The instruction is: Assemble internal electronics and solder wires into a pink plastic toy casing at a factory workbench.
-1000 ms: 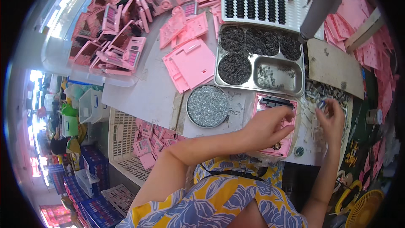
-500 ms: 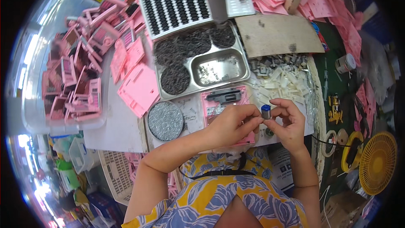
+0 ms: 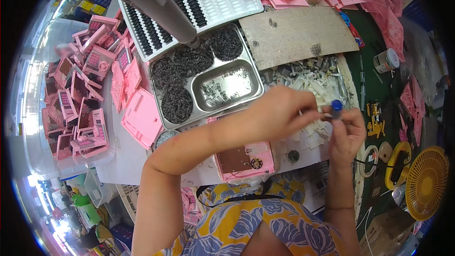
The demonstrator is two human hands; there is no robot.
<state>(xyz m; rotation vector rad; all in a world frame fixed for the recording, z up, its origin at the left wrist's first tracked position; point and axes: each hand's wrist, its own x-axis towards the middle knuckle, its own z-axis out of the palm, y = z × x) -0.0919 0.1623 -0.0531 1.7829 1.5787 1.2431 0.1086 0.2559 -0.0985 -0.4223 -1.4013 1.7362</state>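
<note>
My right hand, on the right side of the bench, pinches a small grey cylinder with a blue top. Close beside it, my left hand reaches across with thumb and fingertips closed together; whatever they hold is too small to make out. The left hand hovers above a heap of small white and grey plastic parts. Under my left forearm lies a pink plastic case with a brown panel and a round black part; the forearm hides some of it.
A metal tray with dark small parts stands ahead, below a white ribbed tray of black pieces. A grey tool hangs over both. At left is a clear bin of pink cases; at right, a yellow fan.
Both hands have moved right, still close together, the blue-topped cylinder in the right one. My left forearm now crosses the pink case's upper part. The whole view has shifted.
</note>
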